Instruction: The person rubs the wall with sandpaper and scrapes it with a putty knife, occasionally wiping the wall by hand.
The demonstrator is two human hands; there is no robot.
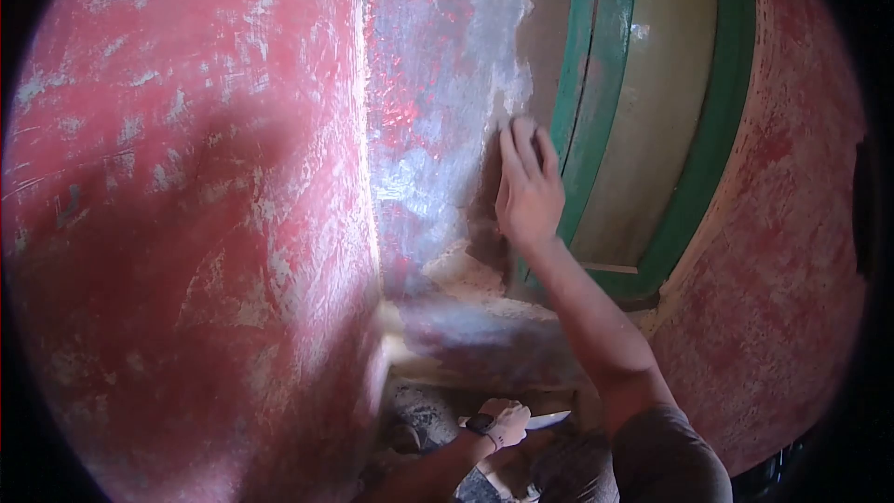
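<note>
My right hand (pixel 528 182) lies flat against the grey, patchy wall strip (pixel 447 112), fingers stretched upward, right beside the green frame (pixel 596 102). Nothing shows under its palm. Low in view, my left hand (pixel 507 421), with a dark watch on its wrist, grips a flat pale blade (pixel 551 420) that points right, close to the floor corner.
A red wall (pixel 186 224) with white scuffs fills the left side and meets the grey strip in a corner. More red wall (pixel 782 224) lies right of the green frame, which surrounds an olive panel (pixel 661 102). Pale, crumbled plaster (pixel 466 275) shows at the base.
</note>
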